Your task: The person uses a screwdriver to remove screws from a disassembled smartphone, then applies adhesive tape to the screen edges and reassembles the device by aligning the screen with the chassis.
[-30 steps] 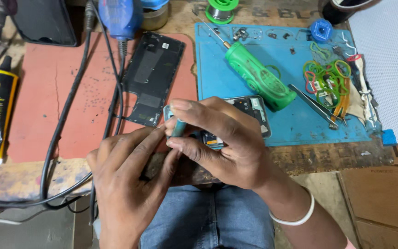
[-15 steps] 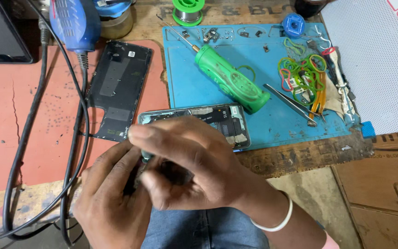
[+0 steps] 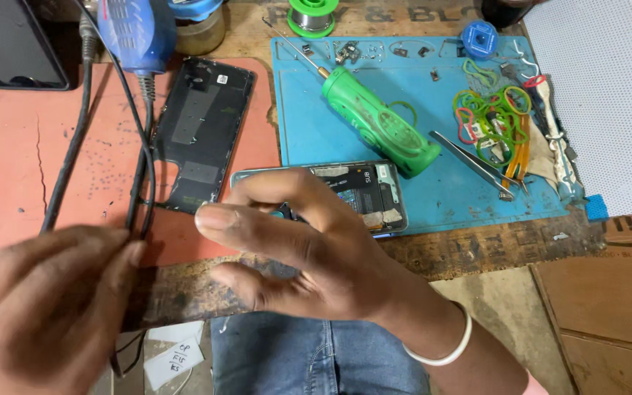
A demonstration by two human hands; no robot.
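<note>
Right hand (image 3: 309, 249) loosely curled above opened phone (image 3: 363, 194), pinching small teal tool (image 3: 281, 213); left hand (image 3: 38, 307) spread, empty. Best kept steady, tool tip low.

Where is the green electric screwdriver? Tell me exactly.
In the head view, the green electric screwdriver lies diagonally on the blue mat, right of centre, just above the opened phone and left of the rubber bands.

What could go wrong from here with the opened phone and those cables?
The opened phone lies at the blue mat's near edge, partly under the right hand; a nudge might push it off. The left hand sits by the black cables, so snagging them could drag the blue tool. Loose screws may scatter.
</note>
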